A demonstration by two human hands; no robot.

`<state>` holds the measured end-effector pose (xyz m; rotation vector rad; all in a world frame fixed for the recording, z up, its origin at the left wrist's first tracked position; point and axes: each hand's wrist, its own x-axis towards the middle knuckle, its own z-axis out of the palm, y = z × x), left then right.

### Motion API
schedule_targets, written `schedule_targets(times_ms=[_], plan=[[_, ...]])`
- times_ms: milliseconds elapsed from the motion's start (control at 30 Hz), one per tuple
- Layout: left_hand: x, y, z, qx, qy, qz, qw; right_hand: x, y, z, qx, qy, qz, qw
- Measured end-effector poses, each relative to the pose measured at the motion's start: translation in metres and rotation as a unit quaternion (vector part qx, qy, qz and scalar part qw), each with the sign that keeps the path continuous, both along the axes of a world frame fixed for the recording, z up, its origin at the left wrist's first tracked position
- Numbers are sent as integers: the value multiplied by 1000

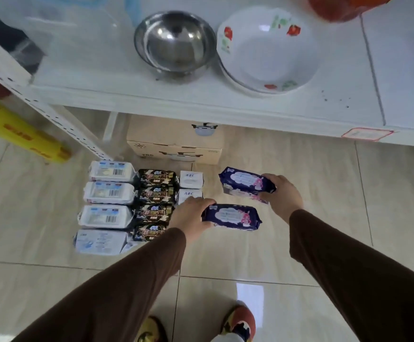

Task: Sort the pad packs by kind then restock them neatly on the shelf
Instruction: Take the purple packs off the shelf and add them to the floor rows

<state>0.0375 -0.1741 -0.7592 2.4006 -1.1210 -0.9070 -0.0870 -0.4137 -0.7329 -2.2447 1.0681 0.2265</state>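
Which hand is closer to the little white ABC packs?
Left. The left hand sits right beside the ABC packs, overlapping the nearer one, while holding a purple pack. The right hand holds another purple pack farther off to their right.

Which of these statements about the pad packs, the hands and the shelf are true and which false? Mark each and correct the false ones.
1. Each hand holds a dark blue pad pack. True: the left hand grips the nearer dark blue pad pack, the right hand the farther dark blue pad pack.
2. The black pad packs lie on the shelf. False: they lie on the tiled floor.
3. The white-and-blue pad packs form a column left of the black ones. True.
4. The steel bowl stands on the floor. False: it sits on the white shelf.
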Motion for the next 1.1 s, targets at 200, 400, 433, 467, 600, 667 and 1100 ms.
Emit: schedule_targets(times_ms=[200, 400, 433, 467, 600, 667, 1100], plan=[[18, -44, -97, -20, -98, -17, 995, 29, -27, -96, -9, -5, 25, 1000], [29, -73, -156, -14, -162, -32, 986, 50, -50, -158, 14, -1, 50, 999], [32, -75, -163, -7, -172, -32, 984, 54, -51, -166, 12, 2, 57, 998], [35, -75, -169, 0, -181, -31, 983, 58, -52, -172, 11, 2, 61, 998], [42, -72, -185, 35, -213, -38, 976, 73, -48, -193, 26, 0, 80, 996], [43, -69, -191, 54, -227, -55, 971, 77, -45, -202, 35, 9, 92, 995], [41, -63, -198, 70, -260, -71, 960, 71, -35, -216, 44, 36, 143, 988]])
